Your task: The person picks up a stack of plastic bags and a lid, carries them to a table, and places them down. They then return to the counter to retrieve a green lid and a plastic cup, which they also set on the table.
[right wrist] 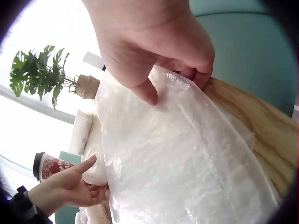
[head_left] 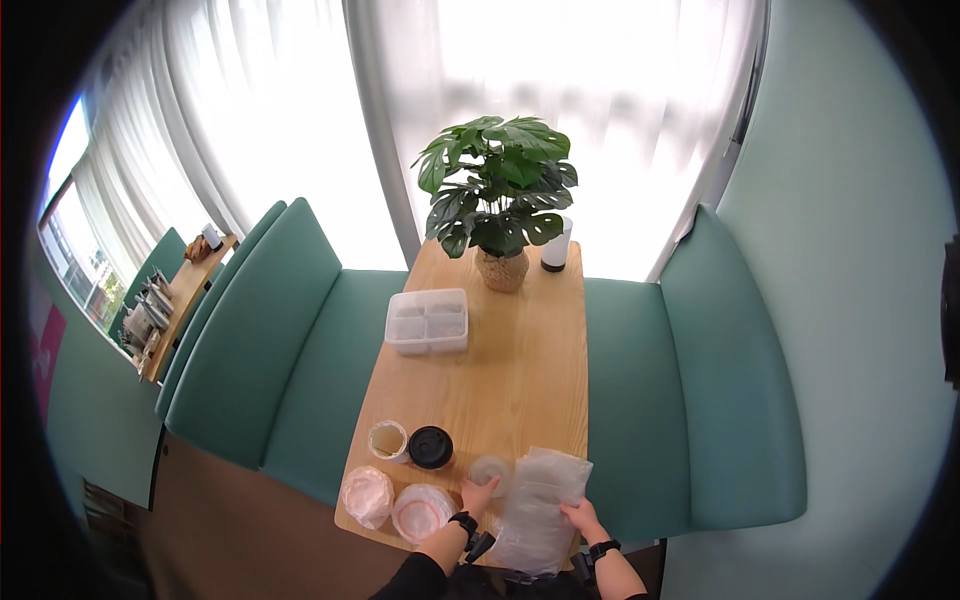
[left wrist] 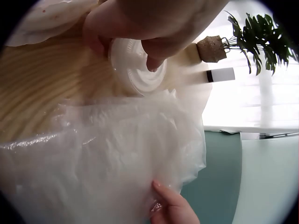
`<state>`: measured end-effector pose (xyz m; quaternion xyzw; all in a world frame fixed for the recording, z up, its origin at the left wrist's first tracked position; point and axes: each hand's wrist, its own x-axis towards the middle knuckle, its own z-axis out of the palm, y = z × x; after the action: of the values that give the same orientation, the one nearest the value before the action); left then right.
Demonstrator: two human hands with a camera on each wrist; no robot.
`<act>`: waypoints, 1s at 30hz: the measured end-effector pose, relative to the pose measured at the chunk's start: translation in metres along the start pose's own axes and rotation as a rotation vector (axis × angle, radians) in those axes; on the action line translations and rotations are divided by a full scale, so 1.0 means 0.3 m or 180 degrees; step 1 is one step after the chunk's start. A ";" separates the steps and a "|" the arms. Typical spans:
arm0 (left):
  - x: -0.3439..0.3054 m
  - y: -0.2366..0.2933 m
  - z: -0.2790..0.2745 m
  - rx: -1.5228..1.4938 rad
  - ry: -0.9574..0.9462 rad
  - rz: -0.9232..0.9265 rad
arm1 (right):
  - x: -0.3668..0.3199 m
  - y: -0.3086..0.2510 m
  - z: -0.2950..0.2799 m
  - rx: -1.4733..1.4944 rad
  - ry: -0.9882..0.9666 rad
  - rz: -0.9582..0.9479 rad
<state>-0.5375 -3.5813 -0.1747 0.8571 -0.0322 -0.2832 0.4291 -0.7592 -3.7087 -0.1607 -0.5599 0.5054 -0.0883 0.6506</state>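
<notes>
My left hand point(head_left: 480, 493) grips a clear, round plastic container point(left wrist: 128, 70) by its side, low over the table, its fingers spread around the rim. Beside it, my right hand point(head_left: 581, 515) pinches the upper right edge of a translucent plastic bag point(head_left: 540, 505), thumb point(right wrist: 148, 93) on top and fingers curled beneath. The bag looks wrinkled and lies flat over the table's near right corner. Its left edge comes close to the container. Left of my left hand stand a cup with a black lid point(head_left: 431, 447) and an open paper cup point(head_left: 388, 440).
Two wrapped bundles, one pinkish point(head_left: 368, 497) and one with a red ring point(head_left: 422, 513), sit at the near left edge. Farther back on the wooden table point(head_left: 520, 380) are a divided clear box point(head_left: 427, 322), a potted plant point(head_left: 501, 270) and a white cylinder point(head_left: 556, 248). Green benches flank both sides.
</notes>
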 end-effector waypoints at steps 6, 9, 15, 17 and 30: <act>-0.103 0.138 -0.019 0.1080 0.0412 -0.0493 | 0.006 -0.006 -0.005 -0.0163 -0.0043 0.0096; -0.102 0.106 0.010 0.1007 0.0718 -0.0396 | -0.005 -0.027 -0.007 -0.0139 -0.0050 0.0106; -0.160 0.059 -0.074 0.0582 0.0335 0.0118 | -0.010 -0.015 -0.008 -0.0191 -0.0068 0.0063; -0.238 0.050 -0.169 0.0560 0.0392 0.0172 | -0.020 -0.004 0.008 -0.0112 -0.0036 0.0005; -0.597 -0.593 -0.836 -0.1557 0.0704 -0.1429 | -0.004 0.030 0.069 -0.1673 0.2365 -0.1287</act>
<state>-0.5921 -3.2358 -0.1086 0.7401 0.2727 -0.2752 0.5497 -0.7482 -3.6915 -0.1704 -0.7224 0.5896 -0.2758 0.2334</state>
